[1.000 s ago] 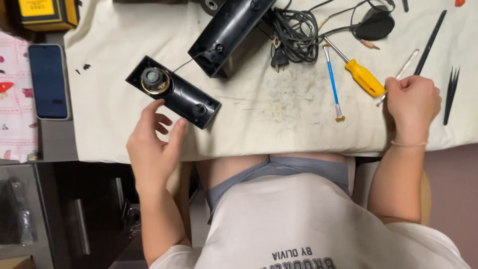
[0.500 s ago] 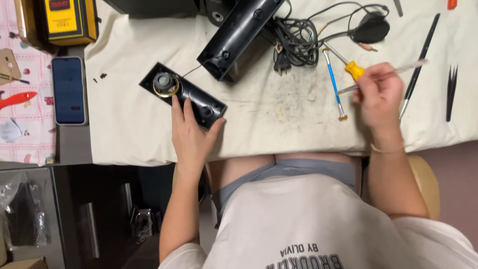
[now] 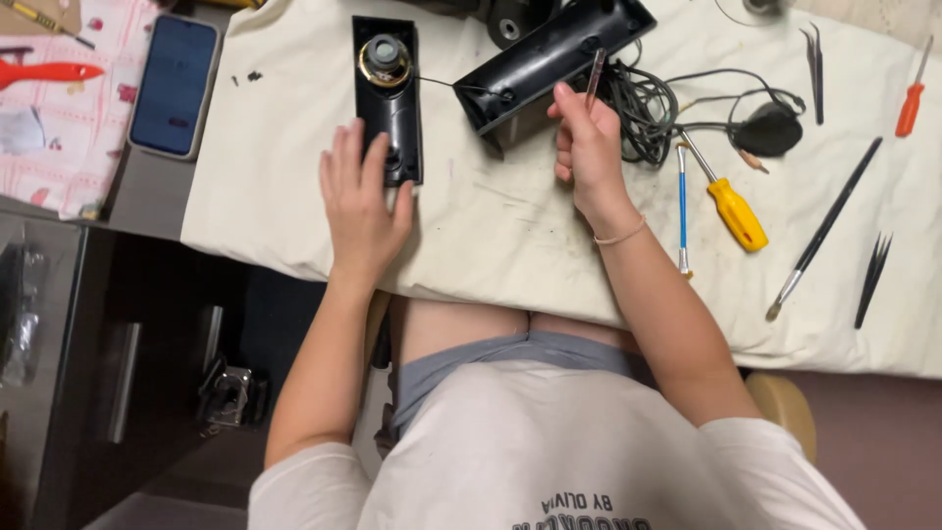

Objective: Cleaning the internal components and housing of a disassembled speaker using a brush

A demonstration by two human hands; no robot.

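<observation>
**Left hand on the black panel, right hand gripping a thin tool**

Your left hand [image 3: 361, 201] lies flat with fingers spread, pressing on the near end of the black speaker panel [image 3: 388, 98]. The panel rests on the cream cloth [image 3: 510, 245], its long side running away from you, and the round speaker driver [image 3: 384, 57] sits at its far end, clear of your fingers. Only the near part of the panel is covered by your fingertips; your palm rests on the cloth just below it.

Your right hand [image 3: 587, 157] is closed around a thin, pen-like tool [image 3: 594, 77], held upright with its tip pointing away from you. That tip sits right at the black speaker housing [image 3: 554, 54], which lies at an angle just to the right of the panel; whether they touch cannot be told. A thin wire runs between panel and housing.

To the right of your right wrist lie a blue screwdriver [image 3: 682, 206] and a yellow-handled screwdriver [image 3: 731, 208], beside a tangle of black cable [image 3: 657, 103]. A dark phone [image 3: 175, 83] lies left of the cloth.
</observation>
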